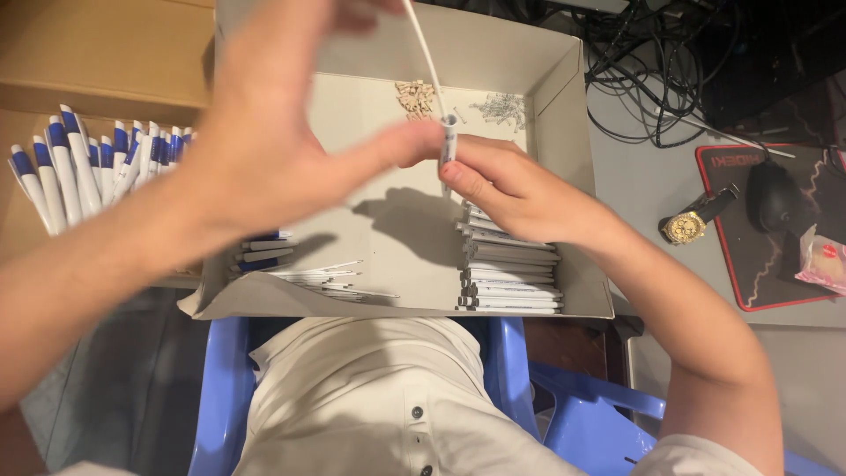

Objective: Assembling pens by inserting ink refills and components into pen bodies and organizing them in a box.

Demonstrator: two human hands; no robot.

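The left hand point(264, 132) is motion-blurred, and its fingertips run off the top edge. The thin white refill point(423, 53) it pinches is also cut off there. Below the right hand point(520, 189), its palm hides part of the white barrel point(448, 150). The tiny parts point(502, 107) beyond that grip are too small to tell.

The pen barrel point(448, 145) pinched between the hands is white, and so is the thin refill tube point(425, 53) rising from it, while the finished pens point(88, 167) lined up at the left are white with blue clips and tips. The shallow cardboard box point(564, 79) is pale grey-beige inside, holding a stack of white barrels point(509, 273) and a little heap of tan parts point(417, 95). Off to the right sit a gold wristwatch point(687, 226), a black mouse point(774, 194) on a black mat with a red edge point(736, 291), and below, the chair point(573, 414) is blue and the shirt point(370, 397) cream with dark buttons.
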